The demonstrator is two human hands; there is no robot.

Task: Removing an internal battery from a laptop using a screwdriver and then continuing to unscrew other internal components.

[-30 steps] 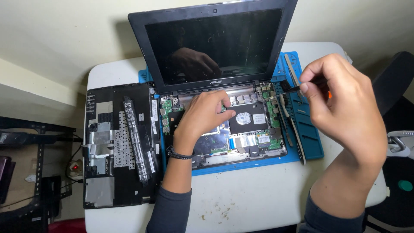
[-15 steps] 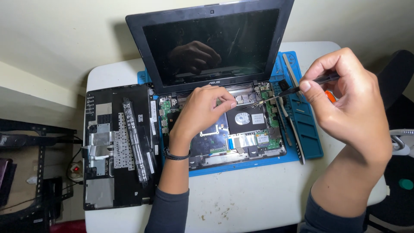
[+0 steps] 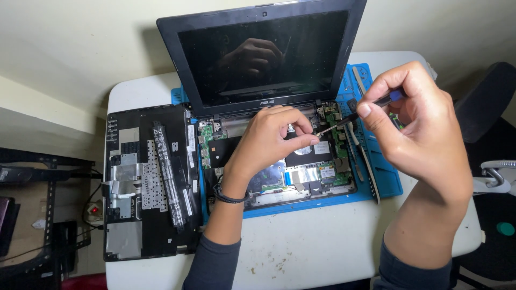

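A thin screwdriver is pinched in the fingers of the right hand, tip angled down toward the left hand. The left hand is rested on the opened laptop base, fingers curled at the screwdriver tip; whether something tiny is pinched cannot be told. The laptop sits on a blue mat on the white worktop. The removed keyboard cover lies face down just beside it, left.

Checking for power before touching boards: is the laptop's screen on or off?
Off: the laptop screen is dark, showing only a hand's reflection.
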